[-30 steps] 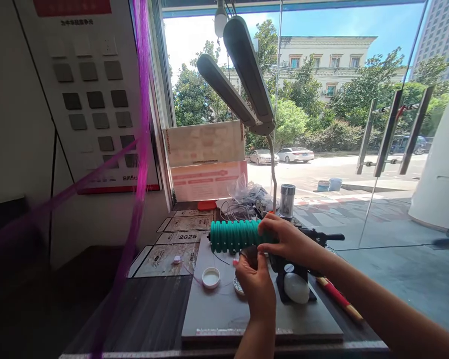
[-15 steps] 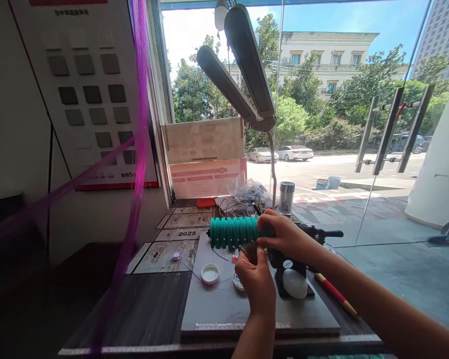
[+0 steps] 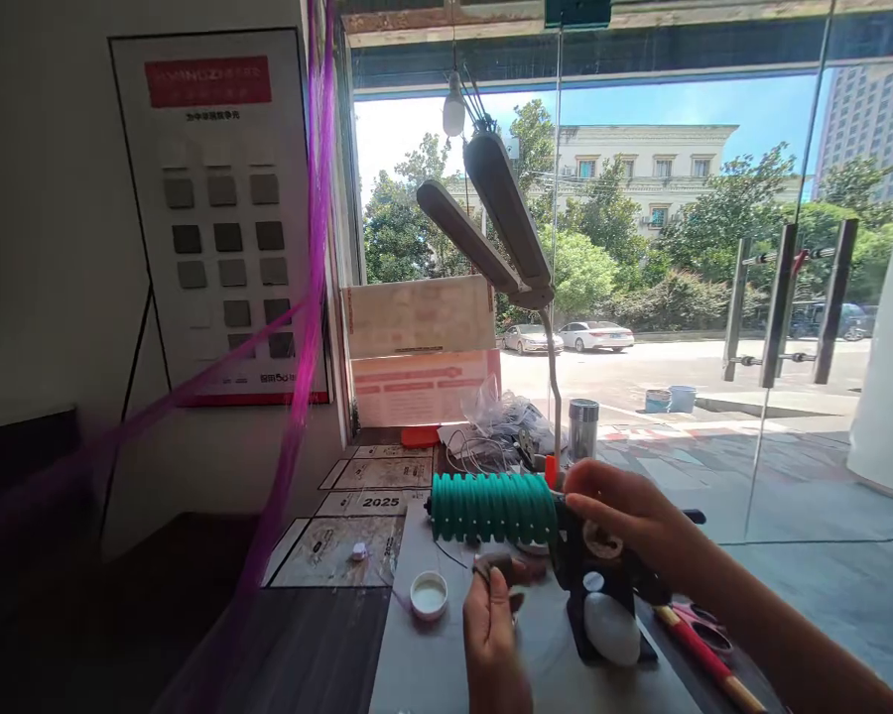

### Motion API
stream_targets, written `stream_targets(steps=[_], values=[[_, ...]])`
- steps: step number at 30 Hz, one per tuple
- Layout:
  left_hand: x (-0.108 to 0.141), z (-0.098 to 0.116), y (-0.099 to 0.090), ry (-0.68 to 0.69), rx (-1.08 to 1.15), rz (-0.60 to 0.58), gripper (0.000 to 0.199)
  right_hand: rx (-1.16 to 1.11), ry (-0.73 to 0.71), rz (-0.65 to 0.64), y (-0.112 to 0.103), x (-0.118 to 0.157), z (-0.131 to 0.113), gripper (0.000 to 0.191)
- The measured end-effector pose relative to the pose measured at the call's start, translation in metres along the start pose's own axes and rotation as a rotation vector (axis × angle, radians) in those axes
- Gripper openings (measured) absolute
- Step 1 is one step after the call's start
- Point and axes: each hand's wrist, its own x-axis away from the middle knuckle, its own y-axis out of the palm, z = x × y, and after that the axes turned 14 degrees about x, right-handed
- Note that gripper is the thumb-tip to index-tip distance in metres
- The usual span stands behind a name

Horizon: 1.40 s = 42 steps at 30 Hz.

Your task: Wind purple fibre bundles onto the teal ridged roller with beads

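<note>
A ribbed green cylinder (image 3: 491,508) with small white dots lies level on a black clamp-like stand (image 3: 566,555). My right hand (image 3: 617,506) is at the cylinder's right end, its fingers bent around the black end part; what they grip is hard to make out. Below the cylinder, my left hand (image 3: 495,605) is closed on a small dark object (image 3: 495,567) between thumb and fingers. A white round lid (image 3: 429,596) lies on the pale board (image 3: 402,674) to the left of that hand.
A white rounded object (image 3: 611,629) sits on the stand's base. Red-and-yellow stick (image 3: 706,654) and pink scissors (image 3: 703,625) lie at the right. Behind are a desk lamp (image 3: 555,367), a clear jar (image 3: 583,429) and plastic bags (image 3: 506,426). Purple strands (image 3: 313,327) hang at left.
The view has tilted up. My right hand has moved off the cylinder's ribs to its right end. My left hand has drawn down and away from the cylinder.
</note>
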Motion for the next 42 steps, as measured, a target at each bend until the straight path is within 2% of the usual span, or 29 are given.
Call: stream_targets(steps=[1, 3, 6, 8, 11, 15, 17, 19, 23, 26, 29, 33, 38, 40, 42], values=[[0.006, 0.003, -0.006, 0.011, -0.018, 0.0, 0.065, 0.013, 0.017, 0.007, 0.004, 0.009, -0.004, 0.028], [0.018, 0.011, -0.013, -0.041, -0.018, -0.09, 0.061, 0.057, 0.028, -0.018, 0.017, 0.027, -0.013, 0.027], [0.031, 0.02, -0.012, -0.3, 0.056, -0.264, 0.058, 0.096, 0.013, -0.059, 0.039, 0.046, -0.022, 0.023], [0.034, 0.021, -0.01, -0.409, 0.104, -0.29, 0.061, 0.118, 0.03, -0.086, 0.051, 0.052, -0.024, 0.019], [0.036, 0.016, -0.012, -0.458, 0.107, -0.31, 0.064, 0.148, 0.063, -0.107, 0.063, 0.053, -0.022, 0.015], [0.033, 0.005, -0.017, -0.481, 0.061, -0.385, 0.061, 0.175, 0.022, -0.094, 0.067, 0.052, -0.019, 0.014], [0.029, 0.004, -0.019, -0.461, 0.045, -0.456, 0.061, 0.214, 0.009, -0.09, 0.065, 0.052, -0.019, 0.014], [0.026, 0.009, -0.021, -0.375, 0.036, -0.49, 0.058, 0.29, 0.012, -0.1, 0.059, 0.051, -0.02, 0.014], [0.021, 0.03, -0.023, -0.181, -0.098, -0.471, 0.037, 0.53, -0.092, -0.186, 0.042, 0.046, -0.021, 0.02], [0.019, 0.047, -0.02, -0.146, -0.326, -0.513, 0.023, 0.761, -0.231, -0.289, 0.036, 0.039, -0.024, 0.019], [0.018, 0.055, -0.014, -0.123, -0.514, -0.53, 0.012, 0.955, -0.296, -0.4, 0.037, 0.032, -0.029, 0.009], [0.016, 0.055, -0.009, -0.111, -0.693, -0.511, 0.02, 1.073, -0.339, -0.489, 0.044, 0.029, -0.034, 0.013], [0.014, 0.051, -0.009, -0.086, -0.57, -0.52, 0.017, 1.118, -0.361, -0.494, 0.045, 0.028, -0.035, 0.01], [0.013, 0.049, -0.006, -0.096, -0.463, -0.509, 0.017, 1.022, -0.34, -0.427, 0.034, 0.023, -0.031, 0.005], [0.012, 0.045, 0.0, -0.104, -0.314, -0.467, 0.018, 0.8, -0.277, -0.314, 0.016, 0.014, -0.024, 0.01]])
